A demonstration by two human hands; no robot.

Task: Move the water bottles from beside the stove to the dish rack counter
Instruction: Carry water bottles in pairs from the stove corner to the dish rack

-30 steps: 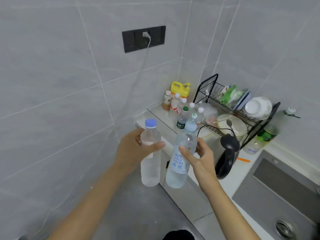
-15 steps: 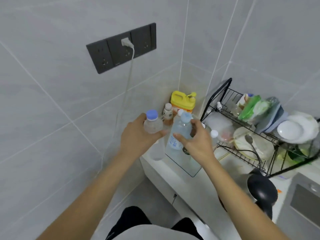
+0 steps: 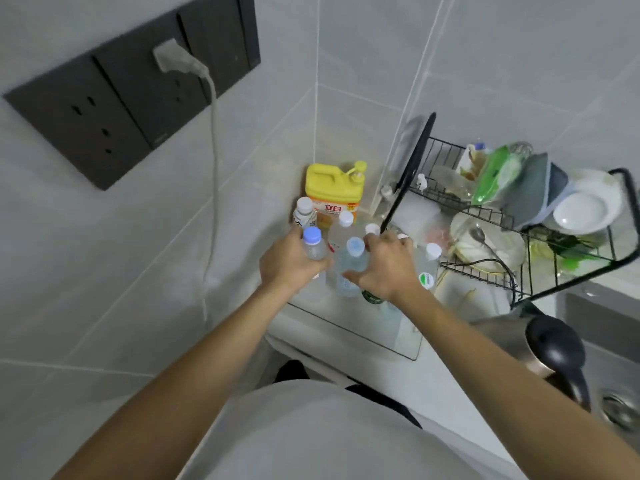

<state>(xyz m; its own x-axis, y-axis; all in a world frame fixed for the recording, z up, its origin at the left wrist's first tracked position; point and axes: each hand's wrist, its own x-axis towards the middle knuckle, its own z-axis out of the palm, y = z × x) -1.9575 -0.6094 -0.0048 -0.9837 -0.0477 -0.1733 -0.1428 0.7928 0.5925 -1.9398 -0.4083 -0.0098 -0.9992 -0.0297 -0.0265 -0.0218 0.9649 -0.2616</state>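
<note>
Both bottles have come in over the white desk (image 3: 349, 336) corner since a second ago, when I had them out over the floor; now they sit low at frame centre among the cluster already there, so I judge this is the put-down and the carry is nearly done. Left hand (image 3: 289, 263) holds the clear plastic bottle with the blue-violet cap (image 3: 313, 244), fingers curled round its shoulder. Right hand (image 3: 386, 268) holds the clear labelled bottle with the pale blue cap (image 3: 350, 263), thumb in front, fingers wrapped behind. Can't tell if either base touches the desk yet, hands hide it. Both arms reach forward and down from the bottom of frame, wrists close together. Yellow detergent jug (image 3: 334, 192) just behind, black wire dish rack (image 3: 519, 216) to the right, white-capped bottles (image 3: 431, 258) crowd in beside my right hand.
</note>
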